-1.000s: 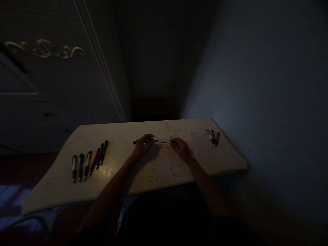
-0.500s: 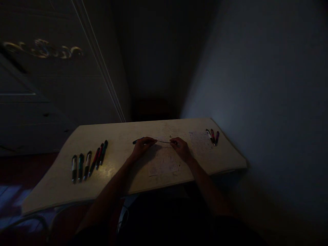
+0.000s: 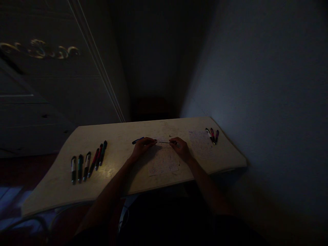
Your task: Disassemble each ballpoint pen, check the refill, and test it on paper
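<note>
Over the middle of the table, a thin dark pen refill (image 3: 164,142) stretches level between my two hands. My left hand (image 3: 144,147) pinches its left end, and my right hand (image 3: 180,147) has the right end between thumb and fingers. Both ends are hidden by the fingertips. A blue pen part (image 3: 137,140) lies just behind my left hand, partly covered by it. Beneath the hands is a sheet of paper with writing (image 3: 164,164). The dim light hides finer detail.
Several pens (image 3: 87,165) lie in a row on the left of the pale table (image 3: 120,181). Three more pens (image 3: 212,135) rest at the right beside a second written sheet (image 3: 200,143). A wall (image 3: 269,102) borders the right side, a pale cabinet (image 3: 56,89) the left.
The hands and the refill between them stay nearly where they were. The camera view has shifted very slightly, and the picture is sharper now.
</note>
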`<state>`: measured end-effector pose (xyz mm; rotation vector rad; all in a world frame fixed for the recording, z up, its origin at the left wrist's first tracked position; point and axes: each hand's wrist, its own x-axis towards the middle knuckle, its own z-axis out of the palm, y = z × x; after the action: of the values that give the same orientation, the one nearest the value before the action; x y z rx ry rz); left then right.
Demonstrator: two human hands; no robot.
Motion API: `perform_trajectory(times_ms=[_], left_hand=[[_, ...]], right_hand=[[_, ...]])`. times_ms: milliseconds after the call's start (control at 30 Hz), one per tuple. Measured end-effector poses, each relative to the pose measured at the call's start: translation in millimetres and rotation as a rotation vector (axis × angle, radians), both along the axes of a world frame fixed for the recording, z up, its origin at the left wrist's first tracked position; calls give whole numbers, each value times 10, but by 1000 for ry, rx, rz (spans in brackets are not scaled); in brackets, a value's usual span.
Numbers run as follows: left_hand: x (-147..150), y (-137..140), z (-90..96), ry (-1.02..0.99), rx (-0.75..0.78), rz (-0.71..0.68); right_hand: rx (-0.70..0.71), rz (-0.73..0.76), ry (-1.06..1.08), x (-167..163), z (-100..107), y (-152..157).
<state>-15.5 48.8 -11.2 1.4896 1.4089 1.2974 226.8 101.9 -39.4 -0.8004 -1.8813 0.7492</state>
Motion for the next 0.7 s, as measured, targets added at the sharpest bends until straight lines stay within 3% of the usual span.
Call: perform_trajectory(times_ms=[300, 700], left_hand=[[-18, 19, -80, 31, -11, 3], [-7, -18, -18, 64, -20, 21]], right_hand=[[-4, 4, -8, -5, -1, -6], [-8, -6, -26, 7, 30, -22]])
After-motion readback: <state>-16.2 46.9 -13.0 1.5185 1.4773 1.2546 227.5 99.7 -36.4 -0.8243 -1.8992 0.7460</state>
